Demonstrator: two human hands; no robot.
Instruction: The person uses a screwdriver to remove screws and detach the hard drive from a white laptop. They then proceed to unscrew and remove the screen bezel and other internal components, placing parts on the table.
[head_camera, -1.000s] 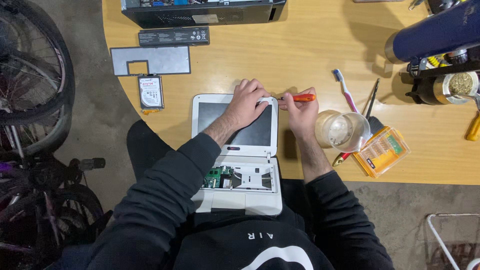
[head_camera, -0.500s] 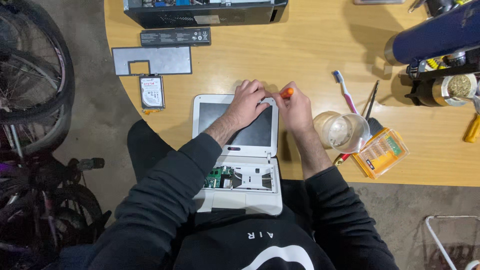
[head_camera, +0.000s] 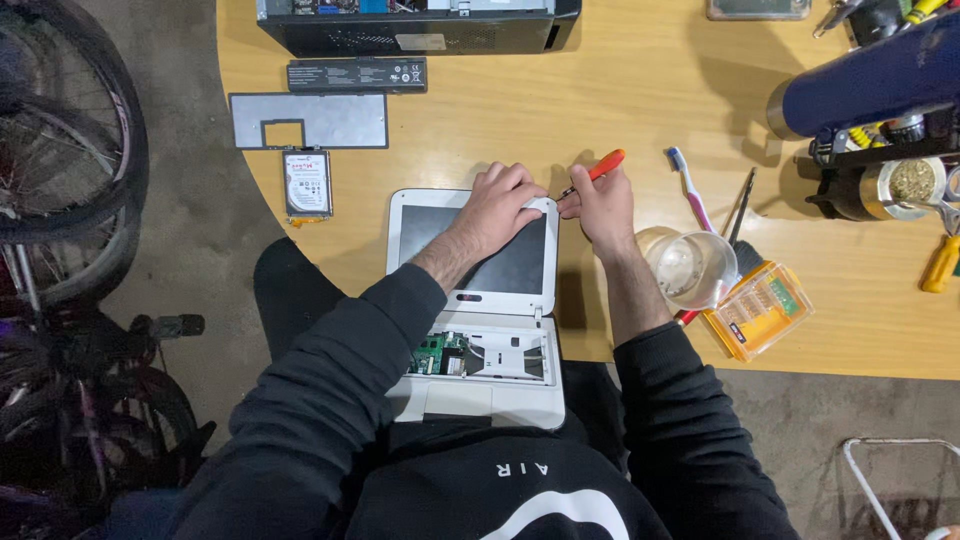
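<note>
The left hand (head_camera: 505, 205) presses flat, fingers apart, on the white laptop (head_camera: 480, 270) lid. The right hand (head_camera: 598, 208) is clamped on an orange screwdriver (head_camera: 596, 171); its tip is hard to see.

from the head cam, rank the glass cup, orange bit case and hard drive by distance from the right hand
1. glass cup, just right of the right hand
2. orange bit case, farther right, near the table edge
3. hard drive, far left past the laptop
</note>
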